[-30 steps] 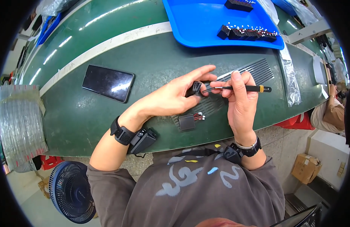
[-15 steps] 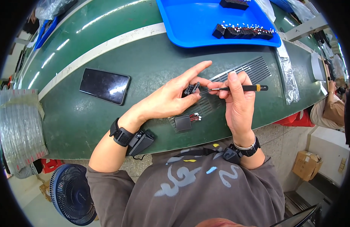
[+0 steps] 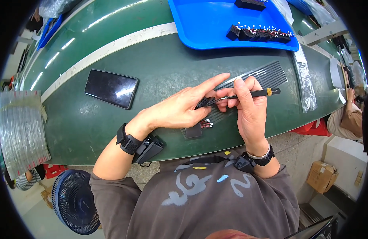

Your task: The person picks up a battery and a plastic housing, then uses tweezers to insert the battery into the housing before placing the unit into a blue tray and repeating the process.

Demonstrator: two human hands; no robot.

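My left hand (image 3: 176, 107) is closed around a small black slotted plastic part (image 3: 204, 102), pinched between thumb and fingers, with the index finger stretched out past it. In my right hand (image 3: 249, 105) are slim black tweezers (image 3: 257, 93) with a yellow band, gripped between thumb and fingers. Their thin metal tips reach the black part, partly hidden by fingers. Under my left hand a dark rectangular block (image 3: 193, 131) with short red and black wires and white plugs lies on a slotted metal-looking strip (image 3: 267, 73).
A phone (image 3: 111, 88) lies on the green table (image 3: 160, 59) at left. Beyond my hands stands a blue tray (image 3: 204, 42) with rows of black wired blocks (image 3: 263, 36). Clear plastic packaging (image 3: 305, 85) lies at right, stacked plastic-wrapped strips (image 3: 22, 131) at far left. A fan (image 3: 76, 203) stands below.
My left hand's outstretched index finger has dipped slightly, and the black part has turned and sits lower between the fingers. The tweezers have tilted, their tips now closer against the part.
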